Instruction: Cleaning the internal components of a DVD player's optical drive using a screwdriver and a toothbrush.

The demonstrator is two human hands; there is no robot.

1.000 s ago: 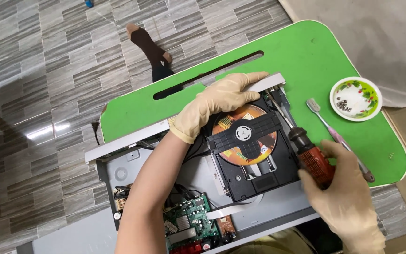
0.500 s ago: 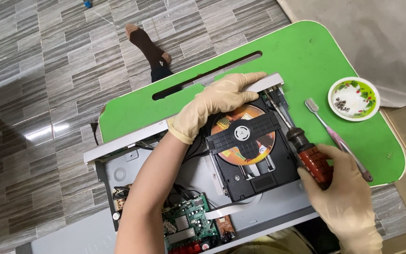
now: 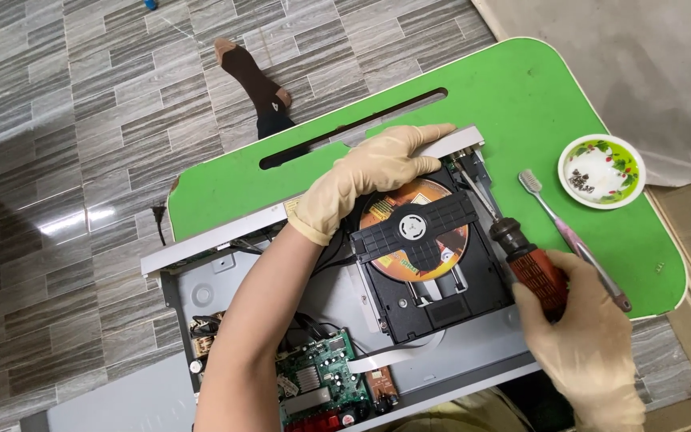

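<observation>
An opened disc player lies on a green folding table. Its black drive tray holds an orange disc under a black clamp bar. My left hand, gloved, rests flat on the player's far rim above the drive. My right hand, also gloved, grips a screwdriver by its dark red handle. The shaft points up-left into the player's far right corner. A green circuit board sits at the near left inside the case.
A toothbrush lies on the table right of the player. A small floral bowl with dark small parts stands at the far right. A socked foot rests on the tiled floor beyond the table. A detached grey cover lies near left.
My right hand and the screwdriver handle shifted slightly; my left hand stays on the rim. The view has barely moved.
</observation>
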